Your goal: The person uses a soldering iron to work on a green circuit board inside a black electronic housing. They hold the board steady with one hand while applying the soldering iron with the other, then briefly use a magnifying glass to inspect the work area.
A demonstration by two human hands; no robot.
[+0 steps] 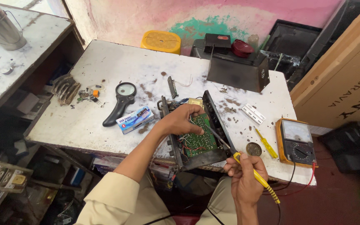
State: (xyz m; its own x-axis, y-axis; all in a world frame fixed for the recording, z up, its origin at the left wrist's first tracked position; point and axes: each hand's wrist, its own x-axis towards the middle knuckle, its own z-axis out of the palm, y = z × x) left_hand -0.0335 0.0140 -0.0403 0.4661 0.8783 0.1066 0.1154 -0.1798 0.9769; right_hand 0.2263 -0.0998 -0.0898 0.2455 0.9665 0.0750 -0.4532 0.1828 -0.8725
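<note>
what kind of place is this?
Likely a small electronics repair shop: an opened chassis with a green circuit board on a worn white bench, a soldering iron in the right hand, an analog multimeter.

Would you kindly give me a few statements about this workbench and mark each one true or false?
1. The right hand holds a yellow-handled soldering iron. True.
2. The left hand rests on the green circuit board. True.
3. The magnifying glass lies to the right of the circuit board. False: it lies to its left, beside a small blue box.
4. The yellow multimeter sits at the table's right edge. True.
5. The yellow screwdriver is in the left hand. False: it lies on the table, beside the multimeter.
</note>
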